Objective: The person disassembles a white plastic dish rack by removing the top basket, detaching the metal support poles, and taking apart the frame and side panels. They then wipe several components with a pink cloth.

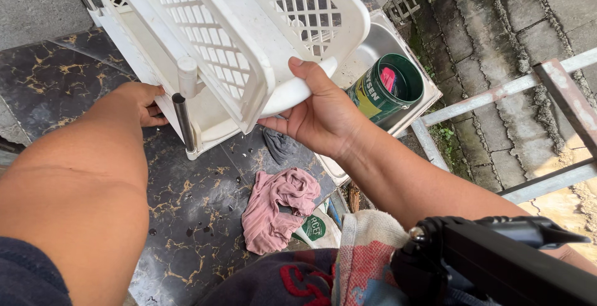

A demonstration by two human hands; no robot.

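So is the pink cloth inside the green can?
No, the pink cloth lies crumpled on the dark counter, apart from the green can in the sink.

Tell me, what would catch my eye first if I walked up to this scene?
Most striking is the big white plastic lattice rack, tilted over the dark marbled counter; the right hand grips its curved edge and the left hand holds its lower frame. Below it on the counter lies a crumpled pink cloth. To the right, a green can stands in the metal sink.
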